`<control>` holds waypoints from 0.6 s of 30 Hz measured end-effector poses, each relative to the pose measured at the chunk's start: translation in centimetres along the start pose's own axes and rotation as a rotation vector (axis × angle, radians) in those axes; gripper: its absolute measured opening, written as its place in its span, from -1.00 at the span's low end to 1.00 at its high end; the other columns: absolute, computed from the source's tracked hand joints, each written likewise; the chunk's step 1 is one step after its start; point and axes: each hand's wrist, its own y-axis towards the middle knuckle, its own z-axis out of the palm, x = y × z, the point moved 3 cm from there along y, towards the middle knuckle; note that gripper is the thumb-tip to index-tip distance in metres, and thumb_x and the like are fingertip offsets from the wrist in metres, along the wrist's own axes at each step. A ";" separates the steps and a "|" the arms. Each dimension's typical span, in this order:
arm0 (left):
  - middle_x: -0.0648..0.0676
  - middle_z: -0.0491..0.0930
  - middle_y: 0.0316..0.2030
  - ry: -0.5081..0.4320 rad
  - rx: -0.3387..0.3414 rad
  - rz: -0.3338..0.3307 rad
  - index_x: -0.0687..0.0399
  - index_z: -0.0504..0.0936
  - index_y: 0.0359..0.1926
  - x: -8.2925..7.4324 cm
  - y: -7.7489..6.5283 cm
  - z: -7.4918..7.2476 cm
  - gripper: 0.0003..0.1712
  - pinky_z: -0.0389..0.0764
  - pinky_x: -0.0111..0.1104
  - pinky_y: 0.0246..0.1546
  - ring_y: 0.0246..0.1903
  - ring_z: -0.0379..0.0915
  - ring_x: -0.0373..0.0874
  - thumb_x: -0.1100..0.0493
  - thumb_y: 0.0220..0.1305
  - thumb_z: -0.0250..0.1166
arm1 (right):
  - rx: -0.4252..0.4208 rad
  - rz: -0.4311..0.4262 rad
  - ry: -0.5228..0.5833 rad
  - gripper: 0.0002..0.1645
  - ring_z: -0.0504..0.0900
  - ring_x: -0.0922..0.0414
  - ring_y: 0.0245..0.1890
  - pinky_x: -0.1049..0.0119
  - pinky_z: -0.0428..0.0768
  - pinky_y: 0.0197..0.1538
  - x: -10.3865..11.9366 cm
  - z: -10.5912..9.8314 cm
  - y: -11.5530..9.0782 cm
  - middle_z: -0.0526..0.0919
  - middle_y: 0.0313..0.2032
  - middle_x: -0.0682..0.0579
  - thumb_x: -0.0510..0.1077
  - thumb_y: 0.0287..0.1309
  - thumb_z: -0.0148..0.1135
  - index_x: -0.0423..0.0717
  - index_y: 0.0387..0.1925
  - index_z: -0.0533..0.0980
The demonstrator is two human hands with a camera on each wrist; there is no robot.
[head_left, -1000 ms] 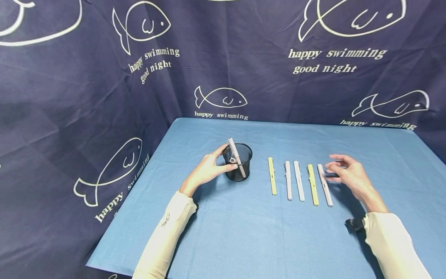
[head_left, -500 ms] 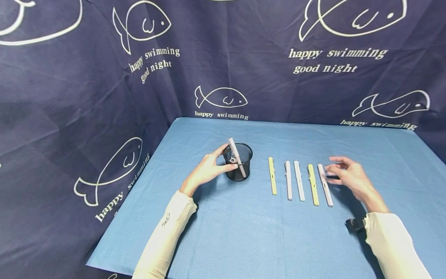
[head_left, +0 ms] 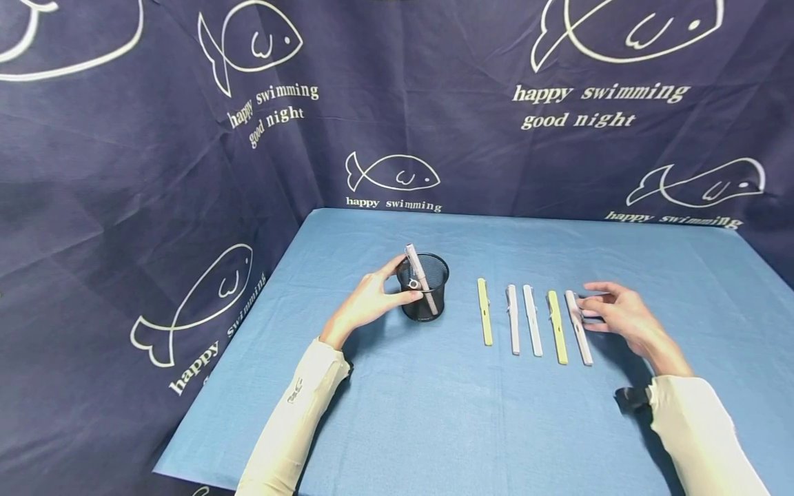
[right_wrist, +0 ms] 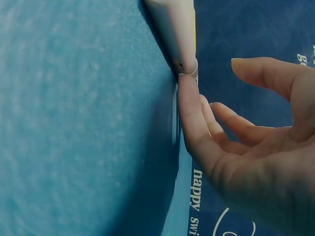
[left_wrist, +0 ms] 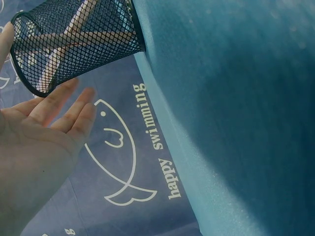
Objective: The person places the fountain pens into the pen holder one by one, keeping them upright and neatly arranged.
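In the head view, my left hand (head_left: 370,299) holds the rim of a black mesh pen holder (head_left: 436,303), thumb on the near side and fingers behind. A pale pink pen (head_left: 417,263) leans out of it; crossing pens (left_wrist: 74,24) show through the mesh in the left wrist view. My right hand (head_left: 623,314) is low beside the rightmost pale pink pen (head_left: 579,331). In the right wrist view one fingertip (right_wrist: 188,88) touches this pen (right_wrist: 177,29), while the thumb (right_wrist: 266,73) stays apart from it.
Left of that pen lie a yellow pen (head_left: 557,331), a whitish pen (head_left: 532,324), a pale pink pen (head_left: 513,324) and another yellow pen (head_left: 484,313), roughly parallel. All rest on a blue cloth-covered table (head_left: 403,413). Dark blue fish-print curtains (head_left: 471,158) hang behind and left.
My right hand shifts very slightly left, closer to the rightmost pink pen. The left hand, pen holder and pens stay put.
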 end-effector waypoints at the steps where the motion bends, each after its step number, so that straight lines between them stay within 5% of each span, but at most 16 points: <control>1: 0.15 0.45 0.39 0.001 0.000 0.000 -0.19 0.22 0.61 0.0 0.0 0.0 0.03 0.36 -0.01 0.36 0.41 0.31 0.08 -0.25 0.23 0.47 | 0.004 0.007 -0.008 -0.22 0.69 0.32 -0.27 0.24 0.73 -0.13 0.0 0.0 0.0 0.50 -0.07 -0.13 -0.29 0.46 0.14 -0.60 0.46 0.00; 18: 0.15 0.46 0.38 -0.001 -0.003 -0.002 -0.19 0.23 0.61 0.1 0.0 0.0 0.03 0.36 -0.02 0.35 0.40 0.32 0.08 -0.28 0.22 0.46 | 0.073 0.063 -0.046 -0.19 0.65 0.37 -0.23 0.19 0.72 -0.06 0.0 0.1 0.5 0.51 0.04 -0.25 -0.28 0.46 0.15 -0.59 0.47 -0.01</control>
